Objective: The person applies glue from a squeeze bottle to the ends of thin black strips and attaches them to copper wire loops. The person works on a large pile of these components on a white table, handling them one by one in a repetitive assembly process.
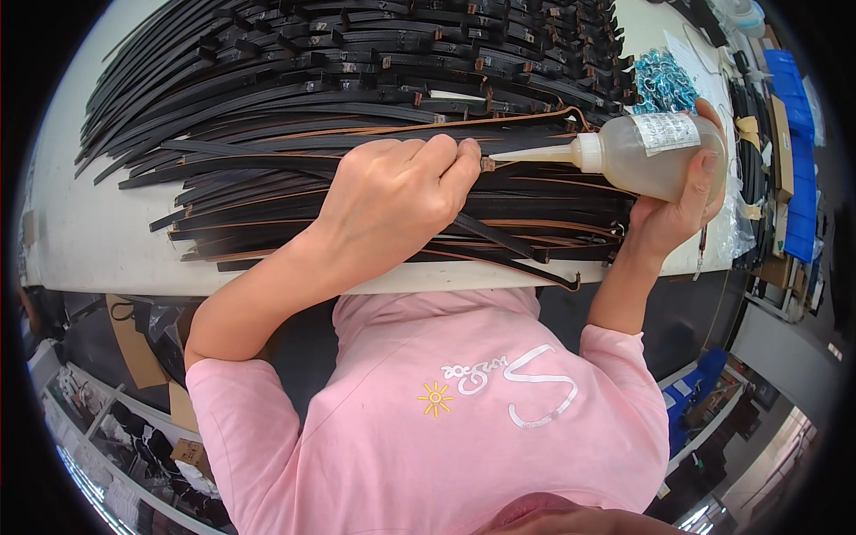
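My left hand (392, 201) is closed, its fingertips pinching the end of a black leather strap (488, 164) with a brown underside showing. In my right hand (682, 205) is a squeeze bottle (655, 169) of translucent plastic with a white label, lying on its side. Its long tapered nozzle (535, 155) points left, and the tip touches or nearly touches the strap's end next to my left fingertips. Many more black straps (267, 214) lie side by side beneath both hands, some with brown edges. My left fingers hide part of the held strap.
Beyond my hands, a thick pile of black straps with loops (383, 45) covers the white table (62, 232). Blue-green metal pieces (662, 82) lie in a heap at the far right. Blue bins (796, 152) stand past the table's right edge. Shelves (116, 446) are behind me.
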Tool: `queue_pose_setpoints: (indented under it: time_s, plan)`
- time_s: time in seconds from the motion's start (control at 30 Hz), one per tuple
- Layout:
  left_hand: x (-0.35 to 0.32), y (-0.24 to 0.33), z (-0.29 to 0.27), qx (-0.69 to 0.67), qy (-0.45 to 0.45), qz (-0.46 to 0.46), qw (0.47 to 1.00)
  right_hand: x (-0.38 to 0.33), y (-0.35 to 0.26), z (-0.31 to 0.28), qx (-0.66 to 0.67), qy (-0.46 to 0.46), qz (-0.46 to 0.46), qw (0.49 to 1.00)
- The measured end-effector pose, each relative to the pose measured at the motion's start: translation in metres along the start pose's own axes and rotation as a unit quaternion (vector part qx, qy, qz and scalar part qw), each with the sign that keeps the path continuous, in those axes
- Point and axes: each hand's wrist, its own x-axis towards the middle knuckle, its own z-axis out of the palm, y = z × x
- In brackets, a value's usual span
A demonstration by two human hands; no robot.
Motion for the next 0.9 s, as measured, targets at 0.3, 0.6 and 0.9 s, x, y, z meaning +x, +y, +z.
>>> queue_pose_setpoints:
  time_s: [0.3,0.6,0.9]
  plan:
    - [-0.0005,-0.0008,0.0006,-0.005,0.0,0.001,1.0,-0.0002,0.0029,-0.002,0.012,-0.004,0.006,1.0]
    - [-0.0002,-0.0012,0.0,-0.016,-0.005,-0.003,1.0,-0.0005,0.0031,-0.0012,0.007,-0.008,0.008,1.0]
    - [-0.0009,-0.001,0.0004,-0.014,-0.008,-0.009,1.0,-0.0004,0.0024,-0.0015,0.006,-0.019,0.007,1.0]
